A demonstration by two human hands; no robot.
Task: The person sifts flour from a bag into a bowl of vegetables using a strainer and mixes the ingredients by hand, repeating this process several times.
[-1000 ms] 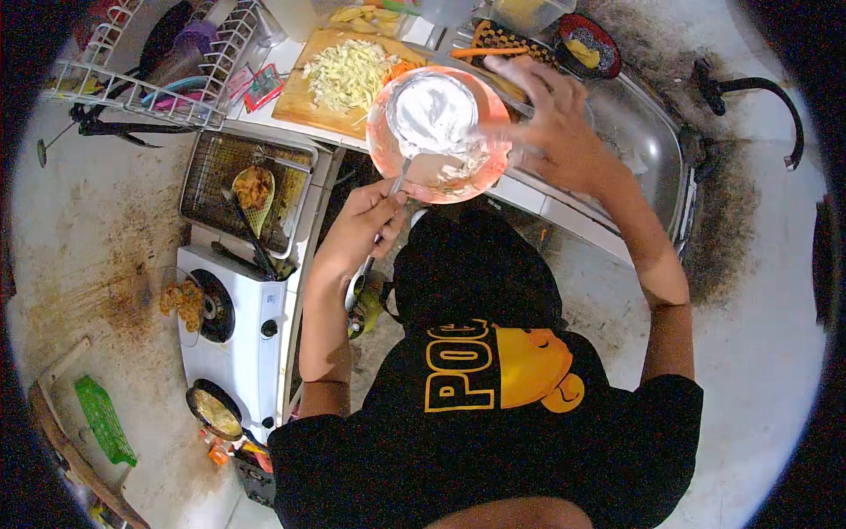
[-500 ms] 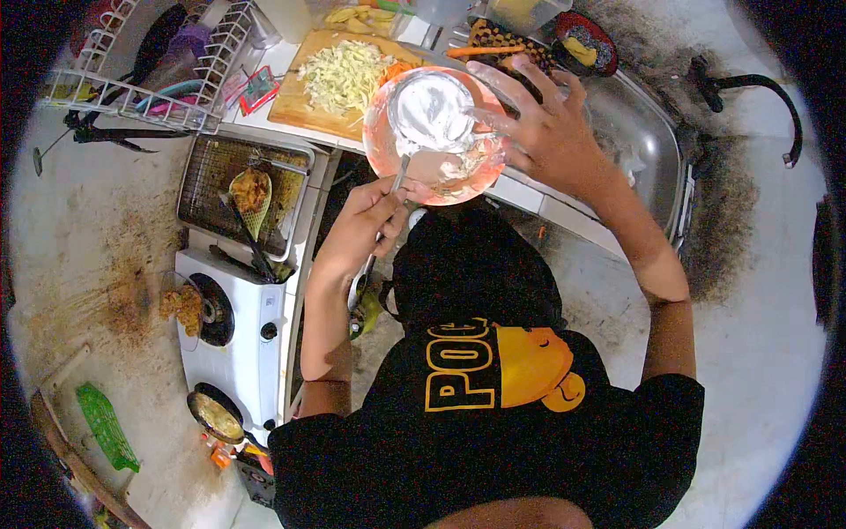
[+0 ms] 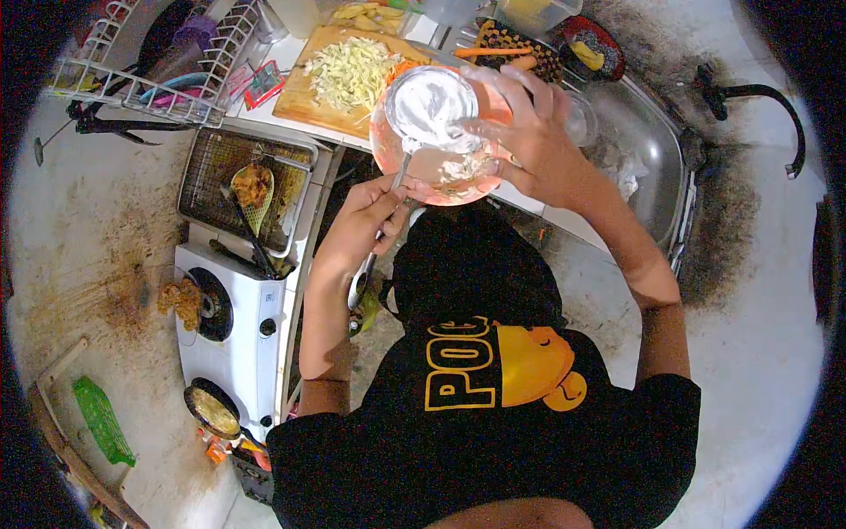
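Observation:
Near the counter's edge is an orange bowl (image 3: 388, 150) with some pale bits in it. Over the bowl sits a smaller round container of white paste or powder (image 3: 432, 101). My left hand (image 3: 374, 216) is closed around the handle of a metal utensil (image 3: 400, 169), whose tip reaches the bowl. My right hand (image 3: 538, 141) is at the bowl's right side, fingers spread and bent, thumb and fingertips by the white container; it is slightly blurred. Beyond the bowl, chopped cabbage (image 3: 352, 72) and shredded carrot (image 3: 401, 69) lie on a wooden board (image 3: 300, 104).
On the left are a wire dish rack (image 3: 185, 110), a tray with a rack (image 3: 203, 176) holding a strainer with fried food (image 3: 253, 187), and a white stove (image 3: 251, 344) with a small pan (image 3: 214, 412). A sink (image 3: 661, 176) is at right, a carrot (image 3: 493, 52) at the back.
My right hand has moved slightly left and down, closer to the white container. The bowl has shifted slightly right in view. My left hand still holds the utensil.

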